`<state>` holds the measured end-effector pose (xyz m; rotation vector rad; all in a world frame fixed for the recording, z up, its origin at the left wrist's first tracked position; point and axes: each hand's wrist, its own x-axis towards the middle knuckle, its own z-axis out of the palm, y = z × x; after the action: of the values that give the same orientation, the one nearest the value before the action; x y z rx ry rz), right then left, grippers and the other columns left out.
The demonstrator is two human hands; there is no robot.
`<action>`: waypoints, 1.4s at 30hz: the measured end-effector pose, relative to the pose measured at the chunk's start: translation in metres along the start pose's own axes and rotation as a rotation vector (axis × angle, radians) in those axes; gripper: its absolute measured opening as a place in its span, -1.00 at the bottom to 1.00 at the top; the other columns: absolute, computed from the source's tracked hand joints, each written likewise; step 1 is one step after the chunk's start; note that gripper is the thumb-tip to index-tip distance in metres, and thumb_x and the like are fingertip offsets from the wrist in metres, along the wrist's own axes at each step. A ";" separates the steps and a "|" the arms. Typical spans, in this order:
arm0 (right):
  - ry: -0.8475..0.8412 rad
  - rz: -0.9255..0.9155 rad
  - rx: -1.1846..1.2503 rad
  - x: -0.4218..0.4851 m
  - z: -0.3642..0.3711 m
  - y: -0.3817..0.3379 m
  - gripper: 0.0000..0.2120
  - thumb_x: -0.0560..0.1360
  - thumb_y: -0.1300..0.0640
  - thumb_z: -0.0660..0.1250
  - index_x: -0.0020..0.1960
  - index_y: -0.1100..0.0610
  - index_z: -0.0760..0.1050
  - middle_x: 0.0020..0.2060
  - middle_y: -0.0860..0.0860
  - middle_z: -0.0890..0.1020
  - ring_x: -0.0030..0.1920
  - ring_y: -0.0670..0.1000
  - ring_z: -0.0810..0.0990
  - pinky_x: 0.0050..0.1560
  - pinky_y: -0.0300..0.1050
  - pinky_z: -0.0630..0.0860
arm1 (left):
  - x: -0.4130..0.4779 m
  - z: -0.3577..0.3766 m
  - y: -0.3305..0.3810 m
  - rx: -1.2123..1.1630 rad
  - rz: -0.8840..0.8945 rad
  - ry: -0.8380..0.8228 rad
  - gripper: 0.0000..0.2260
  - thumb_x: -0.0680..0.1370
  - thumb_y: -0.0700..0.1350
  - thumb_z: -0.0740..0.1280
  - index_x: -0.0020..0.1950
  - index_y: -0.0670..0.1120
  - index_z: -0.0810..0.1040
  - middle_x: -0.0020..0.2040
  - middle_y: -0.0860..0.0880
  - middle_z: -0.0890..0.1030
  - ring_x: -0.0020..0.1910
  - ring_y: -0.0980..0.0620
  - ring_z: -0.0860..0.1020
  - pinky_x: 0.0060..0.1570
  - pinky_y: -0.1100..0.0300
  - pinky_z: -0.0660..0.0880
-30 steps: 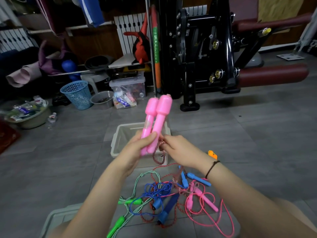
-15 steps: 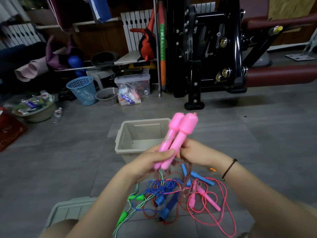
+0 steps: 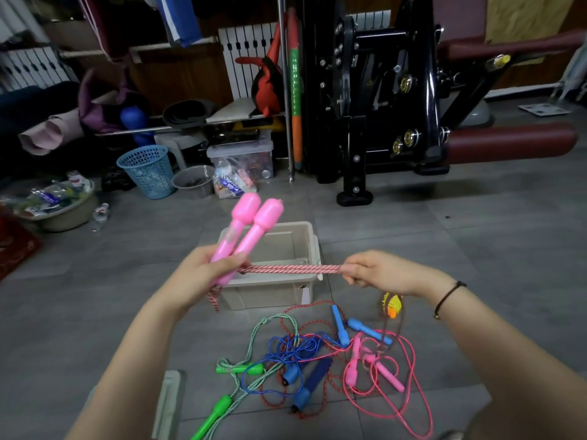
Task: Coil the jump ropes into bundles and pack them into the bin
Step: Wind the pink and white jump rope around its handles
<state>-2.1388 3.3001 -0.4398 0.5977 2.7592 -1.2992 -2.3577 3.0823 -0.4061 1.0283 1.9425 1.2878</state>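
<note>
Grips a pair of pink handles (image 3: 251,223) side by side in the left hand (image 3: 200,277), fingers and thumb curled round the lower shafts. Tilts the knobbed ends up and away to the right. Clenches the right hand (image 3: 381,274), knuckles up, round several strands of the red-and-white braided rope (image 3: 292,268). Holds those strands taut and roughly level between the two hands, in front of the near rim of the beige bin (image 3: 313,246). Lets a short end of the same rope hang below the left hand. Reaches both forearms forward from the lower corners, with a dark bracelet (image 3: 449,295) round the right wrist. On the grey floor (image 3: 444,249), just nearer than the open bin, a tangle of other jump ropes (image 3: 313,376) with green, blue and pink handles, cords looped over one another.
</note>
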 end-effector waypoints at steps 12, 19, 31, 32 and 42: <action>0.206 0.134 -0.135 -0.021 -0.021 0.047 -0.70 0.60 -0.02 0.15 -0.28 -0.01 0.44 -0.27 0.02 0.54 -0.20 -0.02 0.49 -0.04 -0.07 0.45 | -0.023 -0.065 -0.031 0.190 -0.083 0.249 -0.64 0.31 0.12 0.31 -0.11 -0.12 0.63 -0.20 -0.09 0.59 -0.22 -0.01 0.46 -0.19 0.15 0.32; 0.273 0.164 -0.121 -0.023 -0.031 0.033 -0.67 0.57 -0.09 0.20 -0.28 0.04 0.52 -0.41 -0.03 0.44 -0.38 -0.06 0.37 -0.27 -0.14 0.35 | -0.023 -0.062 -0.024 -0.005 -0.003 0.347 -0.85 0.43 -0.01 0.39 -0.14 -0.09 0.60 -0.18 -0.09 0.54 -0.19 -0.01 0.41 -0.21 0.15 0.27; 0.352 0.445 -0.142 -0.017 -0.026 0.031 -0.55 0.58 -0.16 0.11 -0.14 0.15 0.57 -0.29 0.03 0.65 -0.24 0.04 0.59 -0.12 -0.14 0.46 | -0.015 -0.049 -0.017 -0.350 0.031 0.415 -0.77 0.53 -0.12 0.33 -0.27 0.00 0.71 -0.27 0.12 0.64 -0.18 0.15 0.48 -0.11 0.24 0.32; 0.338 0.435 -0.162 -0.014 -0.022 0.033 -0.58 0.59 -0.14 0.12 -0.02 0.17 0.58 -0.15 0.05 0.67 -0.11 0.06 0.60 -0.04 -0.14 0.45 | -0.014 -0.043 -0.016 -0.395 0.024 0.378 -0.76 0.53 -0.13 0.32 -0.27 0.03 0.72 -0.27 0.12 0.65 -0.20 0.17 0.51 -0.10 0.24 0.33; 0.368 -0.140 0.330 0.013 0.024 -0.036 -0.25 0.43 0.49 0.17 0.48 -0.06 0.11 0.40 -0.09 0.28 0.38 -0.13 0.28 0.28 -0.35 0.27 | -0.014 0.044 0.008 -0.288 -0.210 -0.319 -0.64 0.31 0.01 0.44 0.03 -0.14 0.63 -0.16 0.03 0.65 -0.22 0.17 0.54 -0.26 0.38 0.41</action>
<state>-2.1669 3.2659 -0.4316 0.7390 2.9311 -1.8731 -2.3122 3.0934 -0.4136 0.8053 1.5284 1.1632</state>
